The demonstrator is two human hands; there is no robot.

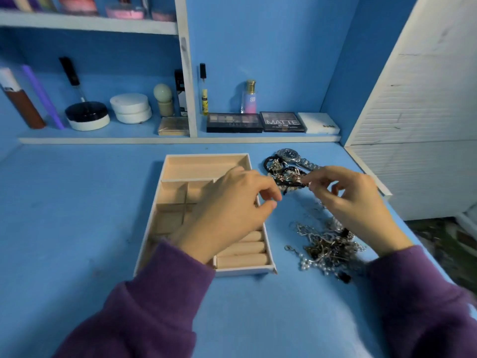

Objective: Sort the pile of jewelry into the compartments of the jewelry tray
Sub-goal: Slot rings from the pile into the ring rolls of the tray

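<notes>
A beige jewelry tray (204, 161) lies on the blue desk, with one long compartment at the back, small square cells on the left and padded ring rolls (242, 259) at the front right. Its visible compartments look empty. My left hand (229, 210) hovers over the tray's right side, thumb and forefinger pinched near a black bead bracelet (291, 180). My right hand (346, 202) pinches that same bracelet from the right. A tangled pile of silver chains and pearls (327, 249) lies under my right wrist. A silver wristwatch (290, 155) sits behind the bracelets.
A low shelf at the back holds eyeshadow palettes (233, 122), a white box (318, 122), perfume bottles (249, 98), round jars (130, 107) and a black compact (86, 113). A white slatted cabinet (418, 112) borders the desk on the right.
</notes>
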